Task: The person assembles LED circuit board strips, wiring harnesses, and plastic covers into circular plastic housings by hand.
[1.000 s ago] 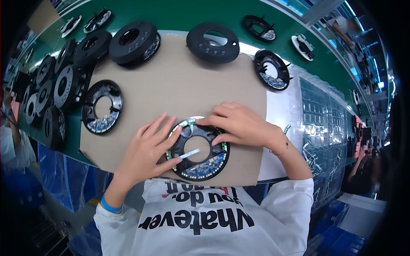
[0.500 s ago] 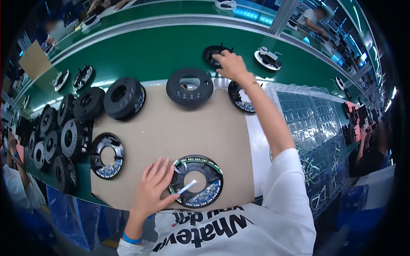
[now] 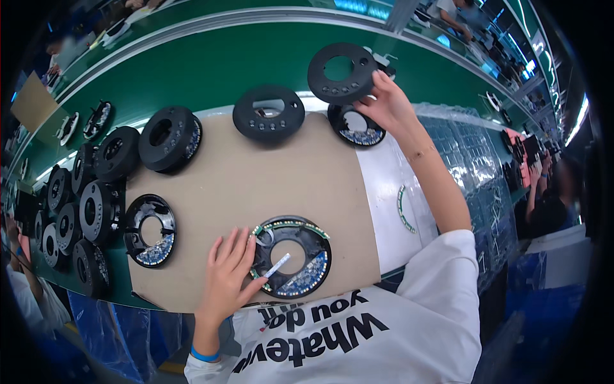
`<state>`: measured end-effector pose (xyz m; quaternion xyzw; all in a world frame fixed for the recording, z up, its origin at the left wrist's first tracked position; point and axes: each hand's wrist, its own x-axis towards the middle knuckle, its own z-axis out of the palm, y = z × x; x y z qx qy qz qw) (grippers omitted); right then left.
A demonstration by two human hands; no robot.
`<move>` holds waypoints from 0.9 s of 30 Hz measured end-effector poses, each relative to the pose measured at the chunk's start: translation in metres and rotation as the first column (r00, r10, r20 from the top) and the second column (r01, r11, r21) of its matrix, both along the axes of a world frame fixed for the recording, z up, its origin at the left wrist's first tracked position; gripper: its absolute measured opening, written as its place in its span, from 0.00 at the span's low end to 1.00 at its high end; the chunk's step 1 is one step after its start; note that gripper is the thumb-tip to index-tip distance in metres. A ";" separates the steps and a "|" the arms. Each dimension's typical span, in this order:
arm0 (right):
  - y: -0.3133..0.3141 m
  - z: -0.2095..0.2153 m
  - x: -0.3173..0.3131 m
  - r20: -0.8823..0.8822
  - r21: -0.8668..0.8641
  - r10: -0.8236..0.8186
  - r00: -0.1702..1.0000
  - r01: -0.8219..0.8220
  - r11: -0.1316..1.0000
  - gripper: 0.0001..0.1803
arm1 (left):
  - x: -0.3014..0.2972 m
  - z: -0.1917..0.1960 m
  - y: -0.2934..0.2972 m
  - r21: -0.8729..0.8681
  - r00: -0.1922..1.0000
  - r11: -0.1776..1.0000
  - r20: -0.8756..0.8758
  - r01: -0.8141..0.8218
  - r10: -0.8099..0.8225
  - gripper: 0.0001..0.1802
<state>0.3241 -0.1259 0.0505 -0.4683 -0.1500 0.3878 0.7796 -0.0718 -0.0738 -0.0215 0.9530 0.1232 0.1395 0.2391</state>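
My right hand (image 3: 389,105) is raised at the back, its fingers gripping the lower right edge of a black ring-shaped housing (image 3: 320,73). The ring's outer face shows, with a large hole and a row of small round marks. Near my body, an open round black housing (image 3: 326,272) lies on the brown sheet, with a blue circuit board and a curved green LED strip in it. My left hand (image 3: 224,278) rests at its left edge, fingers spread. A small white strip (image 3: 277,265) lies across that housing, one end by my left thumb.
Another open black housing (image 3: 132,237) lies at the left of the brown sheet (image 3: 211,185). Several black ring units (image 3: 115,153) crowd the left side. One ring unit (image 3: 268,131) and an open housing (image 3: 377,138) stand at the back. A curved green strip (image 3: 401,208) and clear trays (image 3: 467,166) lie right.
My right hand has lifted a black ring housing off the green surface, and its outer face now shows. My left hand stays at the near housing. The whole view has shifted slightly.
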 end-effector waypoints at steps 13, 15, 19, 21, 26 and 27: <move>-0.101 -0.047 -0.105 -0.213 -0.130 0.147 0.966 -0.178 0.975 0.18 | 0.002 0.009 0.000 -0.020 1.000 1.000 -0.003 -0.002 0.002 0.38; -0.100 -0.036 -0.103 0.142 -0.458 0.275 0.951 -0.183 0.870 0.19 | 0.001 0.008 0.001 -0.022 1.000 0.999 0.010 0.025 -0.025 0.37; -0.097 -0.017 -0.111 0.794 -0.581 0.453 0.405 0.290 0.760 0.19 | 0.001 0.012 -0.002 -0.018 1.000 1.000 -0.026 0.013 -0.013 0.38; -0.095 -0.003 -0.119 0.901 -0.418 0.432 0.044 0.349 0.838 0.18 | 0.001 0.011 -0.001 -0.032 1.000 0.999 -0.020 0.010 -0.011 0.38; -0.092 -0.007 -0.157 0.874 -0.485 0.484 -0.036 -0.096 0.869 0.16 | -0.001 0.011 0.000 -0.049 1.000 0.998 -0.012 0.026 -0.027 0.38; -0.093 -0.012 -0.161 0.859 -0.511 0.510 -0.046 -0.121 0.851 0.17 | -0.002 0.012 0.001 -0.069 0.999 0.997 -0.015 0.044 -0.045 0.37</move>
